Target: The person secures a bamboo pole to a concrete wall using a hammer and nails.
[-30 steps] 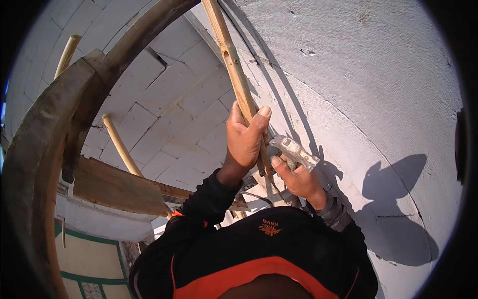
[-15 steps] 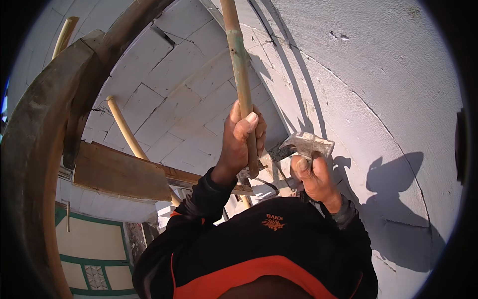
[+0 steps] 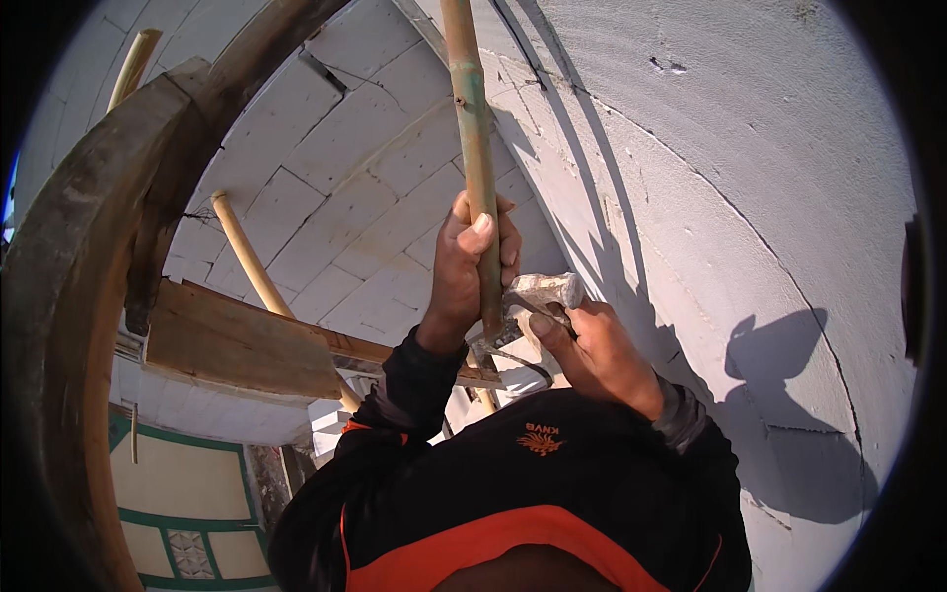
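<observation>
My left hand (image 3: 466,261) is wrapped round the lower part of a bamboo pole (image 3: 472,118), which rises past the top edge of the view. The pole's lower end pokes out below my fingers. Gripped in my right hand (image 3: 607,355) is a claw hammer (image 3: 547,289), its metal head speckled with pale dried material. That head is right beside the pole, just below my left fingers; whether the two touch I cannot tell. Most of the hammer's handle is hidden by my hand and arm.
A white block wall (image 3: 769,197) rises close on my right, bearing my shadow. At left are a thick timber beam (image 3: 79,237), a wooden board (image 3: 237,340) and another bamboo pole (image 3: 247,252). White blockwork (image 3: 340,197) lies behind, with a green-framed panel (image 3: 187,474) lower left.
The hammer in my right hand has swung left, from near the wall to beside the pole's lower end. My left hand and the pole have shifted slightly up and left.
</observation>
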